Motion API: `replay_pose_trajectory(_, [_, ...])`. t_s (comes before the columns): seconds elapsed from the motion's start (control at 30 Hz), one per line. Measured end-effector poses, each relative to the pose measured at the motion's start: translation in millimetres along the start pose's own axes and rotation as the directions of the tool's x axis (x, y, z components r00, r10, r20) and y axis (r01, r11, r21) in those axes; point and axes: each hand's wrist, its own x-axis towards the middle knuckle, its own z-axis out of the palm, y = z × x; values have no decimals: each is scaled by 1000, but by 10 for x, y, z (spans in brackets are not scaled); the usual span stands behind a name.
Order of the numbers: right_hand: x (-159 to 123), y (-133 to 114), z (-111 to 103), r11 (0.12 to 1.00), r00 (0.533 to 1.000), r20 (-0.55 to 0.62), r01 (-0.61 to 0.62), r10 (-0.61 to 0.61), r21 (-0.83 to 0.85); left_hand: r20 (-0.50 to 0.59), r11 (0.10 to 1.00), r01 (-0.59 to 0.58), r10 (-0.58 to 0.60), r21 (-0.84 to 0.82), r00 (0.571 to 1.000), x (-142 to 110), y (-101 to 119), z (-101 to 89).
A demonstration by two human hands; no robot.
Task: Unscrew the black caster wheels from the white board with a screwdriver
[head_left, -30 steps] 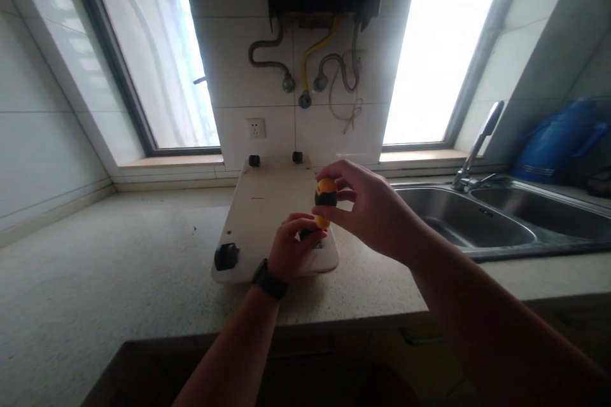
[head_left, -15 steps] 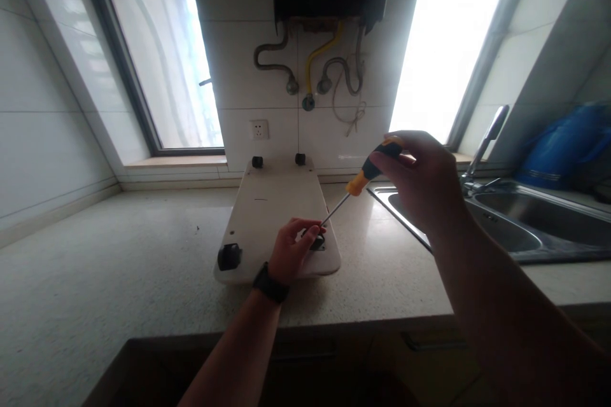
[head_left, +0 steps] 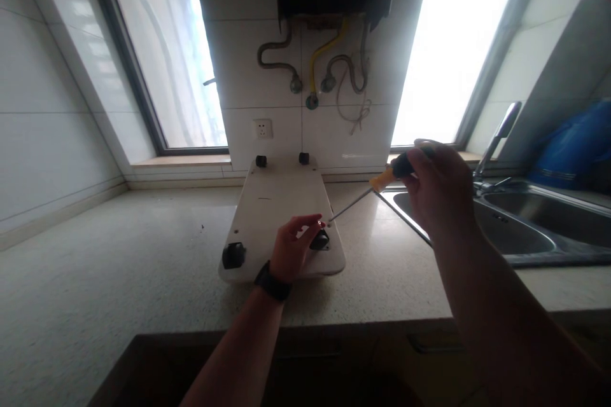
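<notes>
Apparently 4 wheels are placed, fastening unclear: left hand pinches something tiny beside 1, right hand grips a screwdriver.

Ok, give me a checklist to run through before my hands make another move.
1. Screwdriver gripped in the right hand: ok, fingers are around the handle.
2. White board resting on the counter: ok.
3. Near-right wheel fully in view: not ok, the left hand partly covers it.
4. Left fingertips well away from the screwdriver's tip: not ok, they are close beside it.
5. Tip seated in a screw: cannot tell, too small to make out.
6. Small part held between the left fingertips: cannot tell, only a tiny bright glint shows there.
</notes>
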Motion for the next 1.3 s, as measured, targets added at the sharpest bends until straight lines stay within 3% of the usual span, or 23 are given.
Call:
replay_pose_trajectory(0.1, [10, 137, -15, 983, 985, -35, -173, 171, -55, -9, 1000, -11, 11, 16, 1000, 4, 0, -3])
replay_pose_trajectory(0.17, [-32, 288, -4, 922, 967, 47, -223, 250, -316, -6, 999, -20, 20, 30, 1000, 8, 1, -5])
replay_pose_trajectory(0.23, [-131, 480, 39, 859, 932, 166, -216, 324, -465, -3, 999, -33, 33, 39, 999, 11, 5, -5])
replay_pose_trajectory(0.33, [-354, 781, 152, 753, 828, 331, -157, 453, -639, -18, 997, -55, 56, 51, 998, 14, 15, 1])
replay_pose_trajectory(0.5, [-602, 1092, 302, 617, 614, 414, -156, 672, -771, -4, 988, -128, 128, 84, 992, -10, 21, 27])
replay_pose_trajectory(0.6, [-611, 1119, 344, 598, 550, 437, -147, 712, -788, 26, 971, -164, 161, 176, 987, -71, 75, 21])
replay_pose_trajectory(0.7, [-610, 1107, 370, 595, 514, 459, -130, 724, -793, 71, 939, -224, 213, 259, 974, -129, 274, -91])
replay_pose_trajectory(0.8, [-639, 1112, 371, 604, 489, 486, -111, 724, -789, 137, 883, -349, 322, 314, 937, -83, 588, -417])
replay_pose_trajectory(0.87, [-662, 1123, 357, 619, 482, 513, -81, 711, -781, 141, 824, -371, 344, 428, 928, 35, 746, -783])
replay_pose_trajectory(0.93, [-673, 1136, 338, 632, 481, 544, -29, 688, -774, 94, 752, -339, 349, 565, 932, 188, 769, -1243])
replay_pose_trajectory(1.0, [-670, 1152, 326, 635, 486, 568, 34, 664, -771, 12, 696, -216, 286, 685, 958, 324, 636, -1738])
replay_pose_trajectory(1.07, [-653, 1168, 324, 624, 495, 580, 95, 647, -776, -83, 610, -22, 144, 792, 986, 403, 390, -2189])
replay_pose_trajectory(1.13, [-631, 1180, 331, 602, 504, 584, 148, 637, -785, -190, 526, 162, -1, 835, 982, 422, 110, -2535])
replay_pose_trajectory(1.2, [-613, 1178, 338, 578, 512, 586, 197, 628, -791, -219, 491, 229, -78, 841, 973, 408, -135, -2761])
replay_pose_trajectory(1.3, [-606, 1146, 340, 537, 525, 579, 251, 624, -806, -276, 440, 324, -171, 838, 946, 401, -387, -2934])
